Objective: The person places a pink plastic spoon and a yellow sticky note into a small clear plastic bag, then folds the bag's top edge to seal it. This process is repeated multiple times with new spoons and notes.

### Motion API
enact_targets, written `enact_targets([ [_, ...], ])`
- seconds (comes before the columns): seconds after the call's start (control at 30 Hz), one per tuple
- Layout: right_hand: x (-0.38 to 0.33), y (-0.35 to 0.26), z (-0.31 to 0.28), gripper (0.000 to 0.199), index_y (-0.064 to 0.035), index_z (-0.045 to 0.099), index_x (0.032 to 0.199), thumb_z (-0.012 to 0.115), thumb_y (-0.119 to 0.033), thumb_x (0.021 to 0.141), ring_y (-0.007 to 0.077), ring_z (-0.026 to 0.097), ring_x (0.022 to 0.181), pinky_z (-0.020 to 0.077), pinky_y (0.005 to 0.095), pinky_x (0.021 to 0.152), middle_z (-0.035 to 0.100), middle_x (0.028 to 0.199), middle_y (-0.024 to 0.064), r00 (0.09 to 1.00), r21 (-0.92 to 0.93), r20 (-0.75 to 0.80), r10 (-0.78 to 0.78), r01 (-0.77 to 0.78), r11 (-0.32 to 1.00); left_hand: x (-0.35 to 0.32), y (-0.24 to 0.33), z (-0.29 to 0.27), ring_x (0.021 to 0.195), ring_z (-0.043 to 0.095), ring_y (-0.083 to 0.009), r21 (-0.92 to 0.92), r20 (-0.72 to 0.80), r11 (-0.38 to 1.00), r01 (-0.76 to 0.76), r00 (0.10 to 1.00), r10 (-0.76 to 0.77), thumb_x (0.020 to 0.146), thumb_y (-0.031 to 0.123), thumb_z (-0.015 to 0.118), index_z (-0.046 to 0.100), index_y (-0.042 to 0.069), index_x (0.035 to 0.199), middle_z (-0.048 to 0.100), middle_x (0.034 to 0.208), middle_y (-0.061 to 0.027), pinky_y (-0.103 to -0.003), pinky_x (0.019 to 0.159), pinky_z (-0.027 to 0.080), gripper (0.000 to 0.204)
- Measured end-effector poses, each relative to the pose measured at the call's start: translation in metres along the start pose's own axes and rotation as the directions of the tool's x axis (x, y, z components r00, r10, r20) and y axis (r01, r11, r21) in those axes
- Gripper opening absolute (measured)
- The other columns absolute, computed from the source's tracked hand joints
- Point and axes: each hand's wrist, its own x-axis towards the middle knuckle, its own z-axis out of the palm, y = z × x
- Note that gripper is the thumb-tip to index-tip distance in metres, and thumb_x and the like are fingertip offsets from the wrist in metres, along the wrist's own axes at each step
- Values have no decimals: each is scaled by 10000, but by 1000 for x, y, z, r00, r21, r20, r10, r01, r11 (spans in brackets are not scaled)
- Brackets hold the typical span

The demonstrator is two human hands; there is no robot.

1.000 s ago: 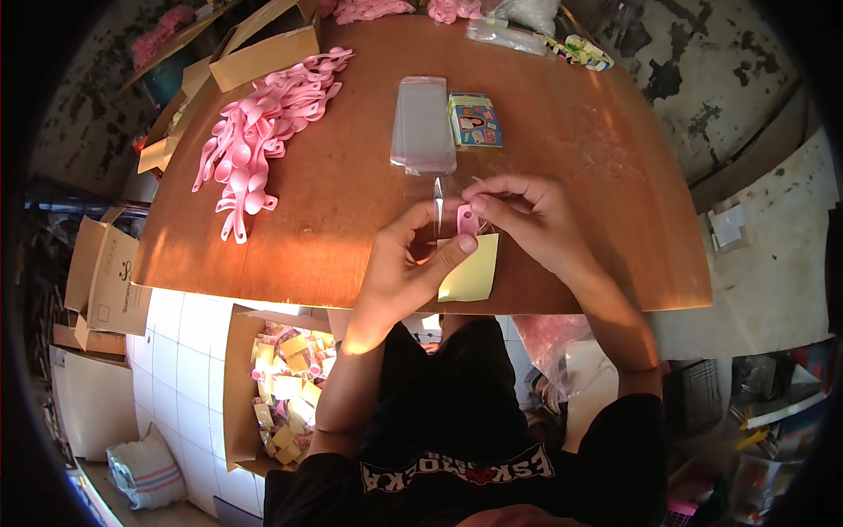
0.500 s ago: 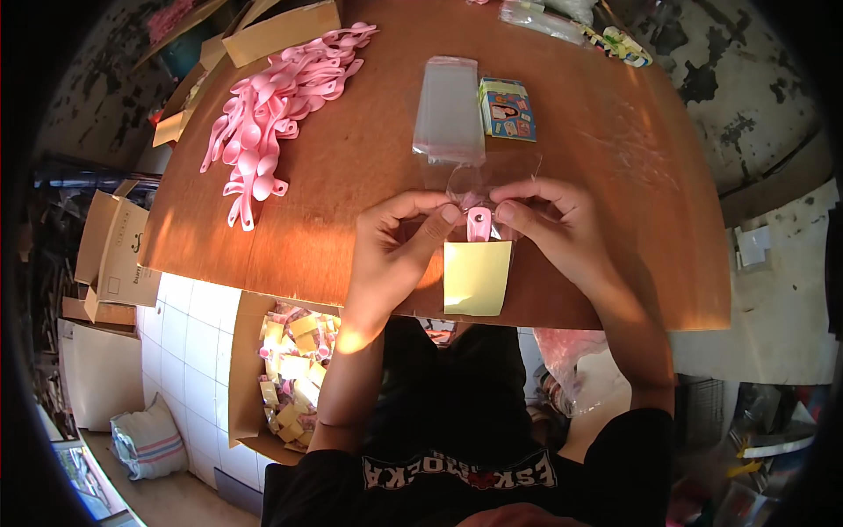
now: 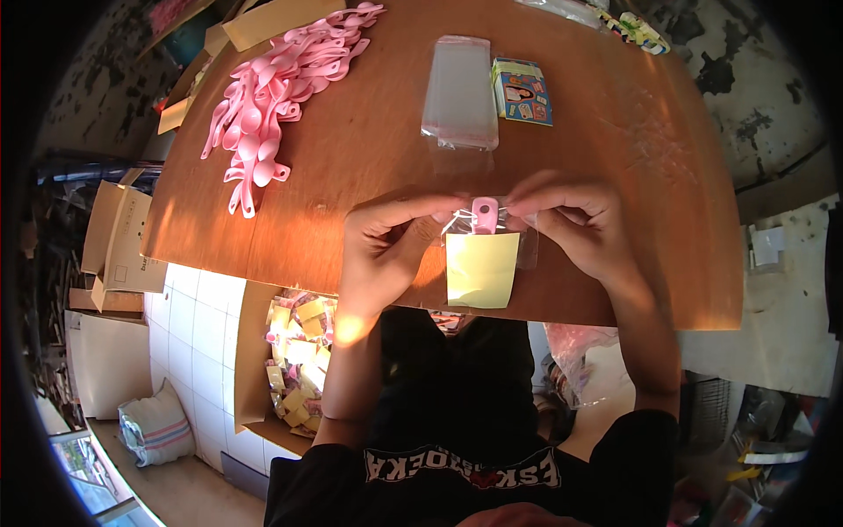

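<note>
Pinched between both hands, a small clear bag (image 3: pixel 488 235) sat just above the near edge of a round wooden table (image 3: pixel 369 167). Inside it were a pink piece (image 3: pixel 484 213) at the top and a yellow card (image 3: pixel 480 269) hanging below. The left hand (image 3: pixel 384 248) gripped the bag's left top corner with thumb and fingertips, and the right hand (image 3: pixel 575 227) held the right top corner the same way, so both were closed on the bag.

Farther back on the table lay a stack of empty clear bags (image 3: pixel 460 92), and just beside it on the right a small pile of printed cards (image 3: pixel 522 90). A heap of pink plastic pieces (image 3: pixel 272 88) spread across the far left. Below the table edge, on the person's left, an open cardboard box (image 3: pixel 250 351) held many yellow-and-pink packs.

The bag hung partly over the table edge, so a loosened pinch would probably drop it into the lap. The thin film also looked easy to crease or tear if the 2 hands pulled apart too hard.
</note>
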Motion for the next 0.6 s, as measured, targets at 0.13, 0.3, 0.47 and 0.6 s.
enact_targets([
  [0.13, -1, -3, 0, 227, 44, 707, 1036, 538, 127, 909, 167, 671, 938, 546, 267, 821, 661, 1073, 129, 999, -30, 25, -28, 29, 999, 2, -3, -1, 852, 638, -122, 5, 40, 994, -106, 994, 105, 947, -39, 586, 695, -62, 1061, 711, 1004, -121, -237, 738, 508, 159],
  [0.3, -4, -4, 5, 192, 49, 701, 1058, 585, 80, 908, 169, 674, 939, 556, 280, 814, 660, 1072, 132, 998, -9, 14, -57, 57, 998, -1, -11, -13, 954, 672, -153, -164, 51, 986, 17, 999, -9, 897, -84, 611, 695, -59, 1036, 721, 977, -116, -286, 826, 535, 164],
  [0.47, -4, -4, 7, 194, 40, 701, 1068, 696, 15, 876, 175, 687, 912, 581, 292, 794, 660, 1073, 128, 994, -90, 6, -111, 111, 990, -1, -3, 0, 907, 697, -156, -124, 29, 992, 24, 999, -20, 852, -54, 721, 645, -73, 1081, 713, 946, -140, -276, 767, 564, 242],
  [0.6, -4, -4, 8, 259, 4, 712, 1065, 773, -2, 814, 169, 691, 895, 593, 293, 785, 661, 1073, 112, 995, -155, -29, -99, 94, 983, 1, -2, 1, 881, 712, -177, -134, 59, 989, 57, 997, -49, 788, -73, 781, 597, -69, 1135, 702, 961, -146, -280, 766, 592, 392],
])
